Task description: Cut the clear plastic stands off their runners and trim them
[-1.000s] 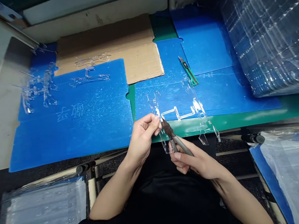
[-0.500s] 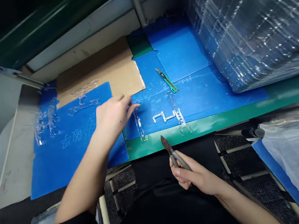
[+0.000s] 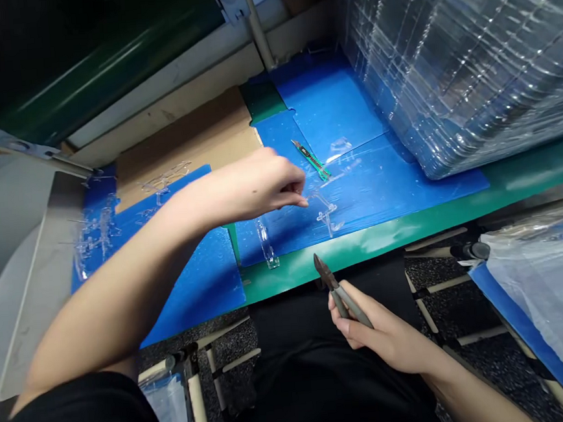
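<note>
My left hand (image 3: pixel 264 185) reaches over the blue sheet (image 3: pixel 381 183) and pinches a clear plastic sprue frame (image 3: pixel 327 207), which is lifted and tilted above the sheet. A separated clear plastic piece (image 3: pixel 266 243) lies flat near the sheet's front edge, just below that hand. My right hand (image 3: pixel 376 333) stays close to my body, below the table edge, closed round the grey handles of side cutters (image 3: pixel 333 283). Their jaws point up and to the left. A green utility knife (image 3: pixel 310 160) lies just beyond my left fingers.
A tall stack of clear plastic trays (image 3: pixel 459 54) fills the back right. Cardboard (image 3: pixel 188 140) lies at the back, with several clear sprue scraps (image 3: pixel 93 232) heaped at the left. Bagged plastic (image 3: pixel 545 281) sits at the lower right. The green table edge (image 3: pixel 410 233) runs across.
My left hand let go of the cut clear piece on the sheet, moved right and took hold of the sprue frame, lifting it. The cutters drew back from the part. The camera turned left.
</note>
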Demonstrator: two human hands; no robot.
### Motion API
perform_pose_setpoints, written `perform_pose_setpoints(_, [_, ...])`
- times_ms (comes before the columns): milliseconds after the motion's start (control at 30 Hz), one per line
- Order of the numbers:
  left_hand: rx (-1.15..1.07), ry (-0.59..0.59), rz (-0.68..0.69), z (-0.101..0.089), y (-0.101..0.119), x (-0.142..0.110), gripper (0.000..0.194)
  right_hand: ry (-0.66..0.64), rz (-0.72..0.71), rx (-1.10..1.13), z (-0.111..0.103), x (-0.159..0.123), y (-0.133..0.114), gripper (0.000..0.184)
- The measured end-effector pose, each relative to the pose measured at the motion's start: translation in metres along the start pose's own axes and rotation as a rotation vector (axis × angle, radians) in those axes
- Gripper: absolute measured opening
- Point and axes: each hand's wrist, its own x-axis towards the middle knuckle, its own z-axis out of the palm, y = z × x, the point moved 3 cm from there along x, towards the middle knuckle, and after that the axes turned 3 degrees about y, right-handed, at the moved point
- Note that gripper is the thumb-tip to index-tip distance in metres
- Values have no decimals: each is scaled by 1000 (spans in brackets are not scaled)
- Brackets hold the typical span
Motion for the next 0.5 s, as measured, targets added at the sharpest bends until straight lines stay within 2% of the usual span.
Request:
perform_pose_setpoints(33, [-37, -4, -11, -5, -5, -20, 29, 26, -7, -56, 0, 3, -7, 26])
perform_pose_setpoints(100, [-123, -15, -35, -2, -19, -58, 34, 76, -9, -162, 0, 9, -19, 23])
perform_pose_setpoints(233, [-470, 124, -98, 34, -59, -116, 43, 79, -15, -334, 10, 23, -34, 18])
perform_pose_setpoints(367, [-676, 254, -99, 63, -83, -142, 41, 18, 18, -409, 24, 32, -39, 16])
perform_pose_setpoints(500, [-737, 297, -96, 68, -92, -148, 40, 4, 47, -434, 32, 35, -42, 15])
